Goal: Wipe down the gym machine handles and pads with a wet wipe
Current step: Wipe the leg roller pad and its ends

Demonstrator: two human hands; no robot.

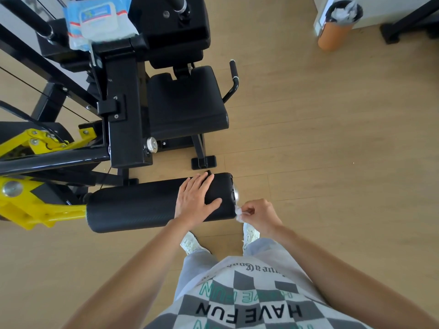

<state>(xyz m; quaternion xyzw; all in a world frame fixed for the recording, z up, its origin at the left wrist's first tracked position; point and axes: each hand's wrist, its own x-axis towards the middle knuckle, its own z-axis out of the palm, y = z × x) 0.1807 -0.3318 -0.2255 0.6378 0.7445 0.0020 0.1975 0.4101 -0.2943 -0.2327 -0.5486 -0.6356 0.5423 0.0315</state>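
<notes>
We see the roller pad (152, 205), a black padded cylinder that lies level in front of the seat (187, 103), with a metal cap on its right end. The seat is a black, square cushion and lies flat. Just right of the seat, a black handle (234, 70) with a foam grip stands upright on a bent tube. Behind the seat rises the black back pad (175, 32). The wipe (238, 213) is a small, white, crumpled piece. The right hand (260, 216) pinches it at the right end of the roller pad; we cannot tell if the wipe touches the pad. The left hand (196, 198) lies flat on the roller pad near that end.
</notes>
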